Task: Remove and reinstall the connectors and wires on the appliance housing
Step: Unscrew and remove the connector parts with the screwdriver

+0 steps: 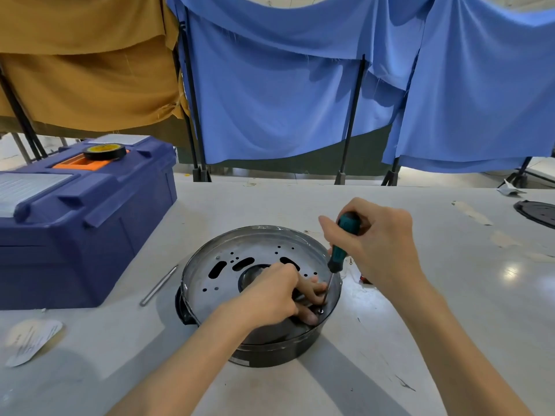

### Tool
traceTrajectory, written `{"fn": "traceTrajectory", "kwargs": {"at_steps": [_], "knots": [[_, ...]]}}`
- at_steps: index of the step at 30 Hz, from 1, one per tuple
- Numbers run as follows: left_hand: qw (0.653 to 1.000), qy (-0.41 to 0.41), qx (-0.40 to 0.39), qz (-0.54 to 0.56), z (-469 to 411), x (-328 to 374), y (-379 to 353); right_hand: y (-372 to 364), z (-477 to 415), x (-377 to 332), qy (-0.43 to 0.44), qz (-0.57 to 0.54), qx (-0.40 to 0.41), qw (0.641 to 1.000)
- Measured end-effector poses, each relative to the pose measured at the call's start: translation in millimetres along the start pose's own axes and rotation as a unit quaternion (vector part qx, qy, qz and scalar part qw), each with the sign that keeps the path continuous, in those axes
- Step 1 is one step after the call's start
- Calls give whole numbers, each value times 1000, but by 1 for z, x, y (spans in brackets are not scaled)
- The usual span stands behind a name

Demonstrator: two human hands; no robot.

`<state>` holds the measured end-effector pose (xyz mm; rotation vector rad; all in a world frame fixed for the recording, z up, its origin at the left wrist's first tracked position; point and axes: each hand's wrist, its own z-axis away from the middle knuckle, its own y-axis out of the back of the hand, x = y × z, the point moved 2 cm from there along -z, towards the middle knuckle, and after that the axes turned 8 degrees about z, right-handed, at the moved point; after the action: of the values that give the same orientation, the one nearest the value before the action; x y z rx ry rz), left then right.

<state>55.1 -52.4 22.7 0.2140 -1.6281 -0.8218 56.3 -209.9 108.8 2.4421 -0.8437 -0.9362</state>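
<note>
A round dark metal appliance housing (240, 253) lies upside down on the white table, its perforated base plate facing up. My right hand (378, 241) grips a teal-and-black screwdriver (339, 253), held nearly upright, with its tip on a screw (320, 310) at the housing's near right inner edge. My left hand (279, 292) reaches inside the housing and its fingers pinch something small right beside the screwdriver tip; what they hold is hidden. No wires show clearly inside.
A blue toolbox (78, 217) with a roll of black tape (104, 151) on top stands at the left. A metal rod (159, 285) lies beside the housing. A paper label (30, 340) lies near left, a dark round cover (537, 213) far right, and small red parts (365, 279) sit behind my right wrist.
</note>
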Motion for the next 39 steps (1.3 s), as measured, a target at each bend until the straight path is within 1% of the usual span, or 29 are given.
{"fn": "traceTrajectory", "kwargs": {"at_steps": [3, 7, 11, 14, 18, 21, 24, 27, 28, 30, 36, 39], "knots": [[1000, 7, 3, 18, -1, -2, 0, -2, 1, -1, 18, 55, 31, 998], [997, 15, 21, 66, -2, 4, 0, -6, 1, -8, 36, 67, 33, 997], [999, 26, 42, 20, -2, 5, -2, -7, 2, -11, 42, 65, 17, 997], [998, 34, 52, -12, -2, 9, -3, -5, 2, -12, 47, 51, -1, 998], [997, 39, 50, -45, 0, 15, -5, 4, 0, -16, 49, 111, -49, 991], [996, 35, 56, -53, 2, 17, -3, 6, 0, -11, 46, 127, -98, 986], [998, 30, 46, -35, 4, 18, -2, 5, 0, -9, 32, 102, -136, 985], [998, 34, 50, -23, 4, 19, -3, 6, -2, -11, 11, 14, -155, 988], [998, 36, 54, -24, 4, 19, -3, 6, -2, -11, 7, -4, -149, 989], [997, 41, 62, -38, 5, 20, -3, 6, -4, -13, 5, 4, -118, 993], [994, 46, 73, -61, 8, 25, -6, -7, 0, -18, 13, 103, -30, 994], [991, 40, 81, -99, 9, 28, -5, -17, 10, -23, 13, 146, 33, 989]]}}
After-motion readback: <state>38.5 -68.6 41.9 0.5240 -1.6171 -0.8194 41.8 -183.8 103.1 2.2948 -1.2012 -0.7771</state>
